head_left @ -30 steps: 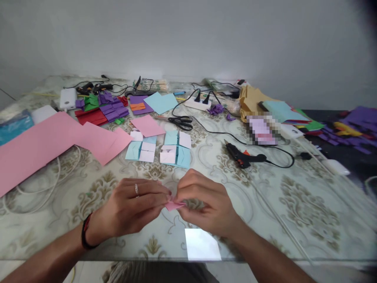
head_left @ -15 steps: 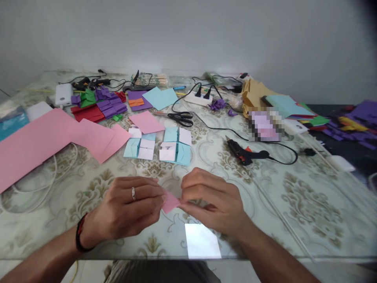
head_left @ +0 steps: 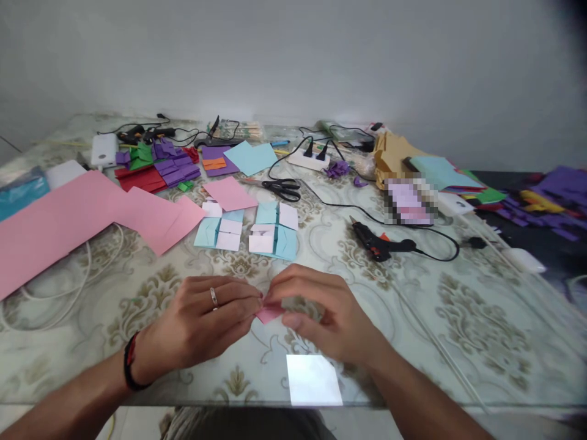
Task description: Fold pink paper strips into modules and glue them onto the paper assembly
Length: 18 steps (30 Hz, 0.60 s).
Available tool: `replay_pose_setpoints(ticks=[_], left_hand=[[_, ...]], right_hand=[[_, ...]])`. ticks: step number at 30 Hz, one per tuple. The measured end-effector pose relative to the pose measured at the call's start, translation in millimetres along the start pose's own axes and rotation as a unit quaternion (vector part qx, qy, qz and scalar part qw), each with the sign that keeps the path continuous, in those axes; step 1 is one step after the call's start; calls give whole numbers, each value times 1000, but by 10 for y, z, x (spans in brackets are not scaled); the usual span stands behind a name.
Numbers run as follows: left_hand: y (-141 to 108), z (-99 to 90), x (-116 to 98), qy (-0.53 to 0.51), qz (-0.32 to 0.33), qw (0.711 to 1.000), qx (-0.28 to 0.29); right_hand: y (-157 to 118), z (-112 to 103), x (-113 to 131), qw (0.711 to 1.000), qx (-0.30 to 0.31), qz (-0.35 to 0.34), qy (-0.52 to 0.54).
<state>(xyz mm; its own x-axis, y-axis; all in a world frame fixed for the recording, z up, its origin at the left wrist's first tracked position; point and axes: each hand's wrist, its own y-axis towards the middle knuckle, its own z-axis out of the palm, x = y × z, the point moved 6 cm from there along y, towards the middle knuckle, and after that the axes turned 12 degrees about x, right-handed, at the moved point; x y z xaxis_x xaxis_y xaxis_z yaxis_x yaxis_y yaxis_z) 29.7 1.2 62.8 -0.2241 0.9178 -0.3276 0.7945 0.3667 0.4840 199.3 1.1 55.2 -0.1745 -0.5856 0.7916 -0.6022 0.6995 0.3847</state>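
Note:
A small pink paper piece (head_left: 269, 313) lies between my two hands near the table's front, its edges partly covered by fingers. My left hand (head_left: 208, 318), with a ring and a dark wrist band, pinches its left side. Over the paper's right side curves my right hand (head_left: 323, 311), fingertips touching the upper edge and the thumb held a little apart below. Beyond the hands sit two folded blue-and-white paper squares, one at left (head_left: 220, 231) and one at right (head_left: 274, 231). A pink sheet (head_left: 230, 194) overlaps the left one.
Large pink sheets (head_left: 59, 214) cover the left side. Black scissors (head_left: 287, 189) and a white power strip (head_left: 308, 159) lie farther back. A black glue gun (head_left: 378, 241) with its cord is at right. A bright white square (head_left: 313, 380) shows at the front edge.
My right hand has moved slightly left, over the pink paper, and its thumb has come away from the paper's corner. Less of the paper shows. The view has shifted slightly.

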Motion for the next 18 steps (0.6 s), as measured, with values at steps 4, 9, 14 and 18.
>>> replay_pose_setpoints(ticks=[4,9,14,18], left_hand=[[-28,50,67,34,-46,998,19],[-82,112,138,80,-102,990,54],[-66,118,160,54,-101,990,87],[-66,116,232,-20,-125,986,107]], right_hand=[[-2,42,-224,988,-2,115,102],[-32,126,-381,966,-11,161,203],[-49,118,-397,963,-25,173,206],[-34,67,-371,975,-21,172,137]])
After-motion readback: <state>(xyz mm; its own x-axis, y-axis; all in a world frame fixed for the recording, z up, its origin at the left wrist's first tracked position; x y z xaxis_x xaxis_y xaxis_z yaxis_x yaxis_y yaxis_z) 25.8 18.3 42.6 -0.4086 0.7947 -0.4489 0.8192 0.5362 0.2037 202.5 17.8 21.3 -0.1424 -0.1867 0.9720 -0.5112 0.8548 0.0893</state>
